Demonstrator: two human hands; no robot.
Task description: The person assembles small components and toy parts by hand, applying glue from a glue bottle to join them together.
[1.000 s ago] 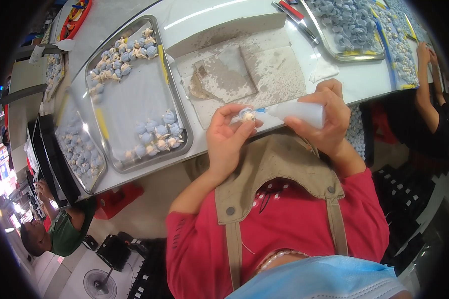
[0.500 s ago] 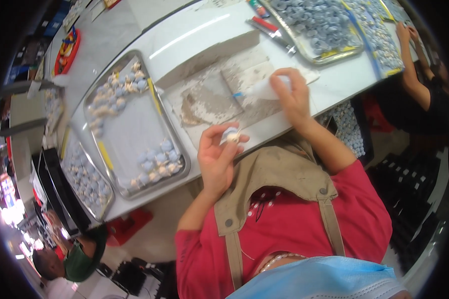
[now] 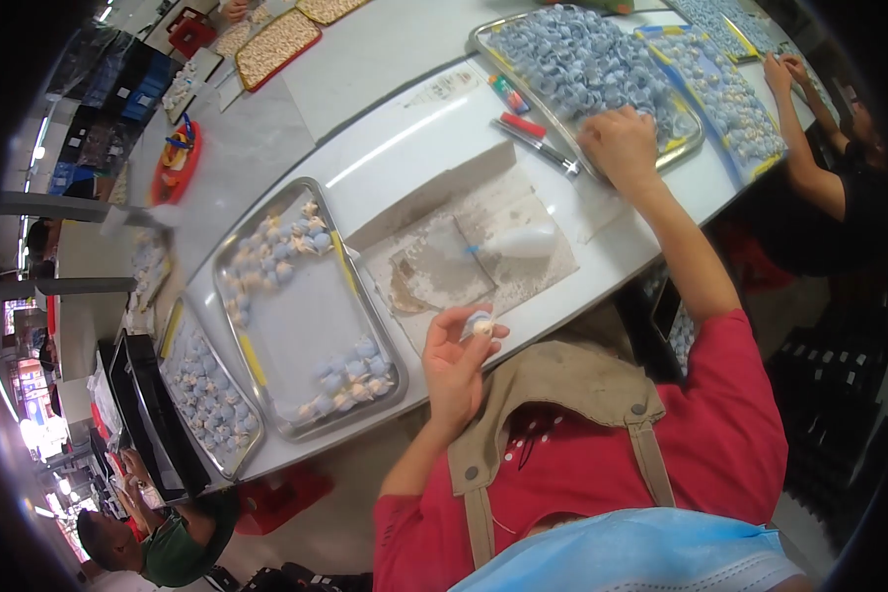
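Note:
My left hand [image 3: 454,373] pinches a small cream-and-blue figure piece [image 3: 481,325] between thumb and fingers, just off the table's near edge. My right hand [image 3: 619,148] reaches over the near rim of a metal tray [image 3: 683,148] heaped with blue-grey ring-like pieces [image 3: 582,59]. Its fingers are bent down among these pieces, and what they grip is hidden. Between my hands, a translucent white squeeze bottle [image 3: 525,240] with a blue tip lies on a stained, flattened cardboard sheet [image 3: 553,261].
At left, a metal tray [image 3: 373,326] bears rows of blue-and-cream pieces; another tray [image 3: 252,449] of them adjoins it. A red-handled tool [image 3: 538,143] lies by the ring tray. A red basket [image 3: 179,166] stands farther back. Co-workers sit at right and lower left.
My right hand has let go of the squeeze bottle, which now lies on the cardboard, and has moved up to the ring tray. The left hand still holds its piece. The view has shifted.

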